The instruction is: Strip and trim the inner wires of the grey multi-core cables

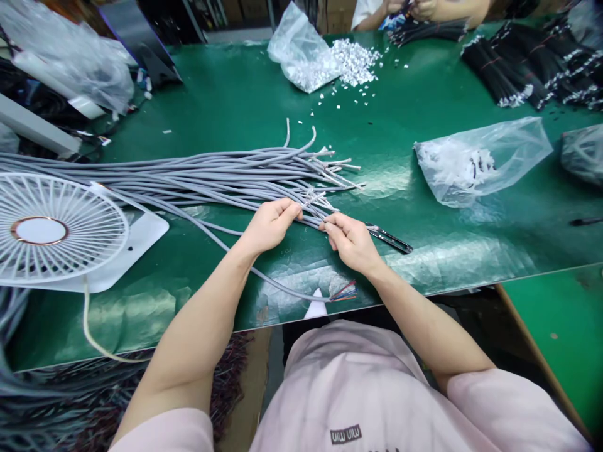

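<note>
Grey cables (226,179) lie in a thick bundle across the green table, their stripped, whitish ends (332,164) pointing right. My left hand (272,223) is closed in a pinch by the cable ends; a whitish strand shows at its fingertips. Close to its right, my right hand (348,238) pinches as well, and what sits between those fingertips is too small to make out. Black thread snips (391,238) rest on the table just beyond my right hand. Nearer my body, one grey cable (292,292) ends in fanned red, blue and orange wires (346,291).
A white fan (61,229) stands at the left. Clear bags hold small white parts (355,61) at the back and white pieces (459,166) at the right. Black cable bundles (499,69) lie back right, near another person's hands (421,9). The table's front edge runs before me.
</note>
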The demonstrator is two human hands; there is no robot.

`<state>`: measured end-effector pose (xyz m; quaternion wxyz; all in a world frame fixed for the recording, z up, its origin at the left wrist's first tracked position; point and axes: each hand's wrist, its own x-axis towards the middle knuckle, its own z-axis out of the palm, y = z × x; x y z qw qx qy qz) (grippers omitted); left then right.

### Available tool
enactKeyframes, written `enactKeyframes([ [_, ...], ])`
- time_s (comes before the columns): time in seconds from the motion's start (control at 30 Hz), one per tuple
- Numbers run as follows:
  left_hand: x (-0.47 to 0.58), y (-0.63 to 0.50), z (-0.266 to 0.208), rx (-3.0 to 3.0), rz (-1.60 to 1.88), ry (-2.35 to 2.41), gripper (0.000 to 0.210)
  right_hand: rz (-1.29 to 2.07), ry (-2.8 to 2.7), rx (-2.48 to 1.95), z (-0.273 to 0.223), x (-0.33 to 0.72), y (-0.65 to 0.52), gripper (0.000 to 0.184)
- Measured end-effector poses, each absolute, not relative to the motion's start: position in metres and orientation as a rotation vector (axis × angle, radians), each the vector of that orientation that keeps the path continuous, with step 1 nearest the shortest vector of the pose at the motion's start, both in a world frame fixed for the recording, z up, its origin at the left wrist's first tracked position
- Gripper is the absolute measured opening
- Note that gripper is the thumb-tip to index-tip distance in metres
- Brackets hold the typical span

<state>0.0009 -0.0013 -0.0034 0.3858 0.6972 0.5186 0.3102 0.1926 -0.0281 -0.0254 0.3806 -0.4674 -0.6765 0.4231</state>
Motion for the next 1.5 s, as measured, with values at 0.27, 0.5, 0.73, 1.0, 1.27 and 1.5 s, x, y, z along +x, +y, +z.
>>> enactKeyframes([
  [0.27, 0.009, 0.003, -0.024, 1.817, 0.697, 1.4, 0.032, 1.095, -1.998, -0.872, 0.012, 0.178, -0.045, 0.022],
  [0.5, 0.0, 0.002, -0.015, 1.645, 0.747, 1.308, 0.037, 0.85, -1.964, -1.223, 0.004, 0.208, -0.044, 0.022],
  [0.73, 0.003, 0.0, -0.011, 1.648, 0.788, 1.316, 0.039, 0.746, -2.078, -1.409, -0.015, 0.218, -0.041, 0.022],
  [1.0, 0.004, 0.0, -0.014, 1.604, 0.814, 1.295, 0.029, 0.724, -2.09, -1.444, -0.014, 0.215, -0.035, 0.023],
  [1.27, 0.005, -0.002, -0.014, 1.615, 0.825, 1.321, 0.027, 0.744, -2.123, -1.44, -0.01, 0.215, -0.034, 0.021],
  [1.5, 0.006, -0.001, -0.021, 1.728, 0.751, 1.278, 0.025, 0.742, -2.03, -1.236, -0.012, 0.198, -0.03, 0.02],
])
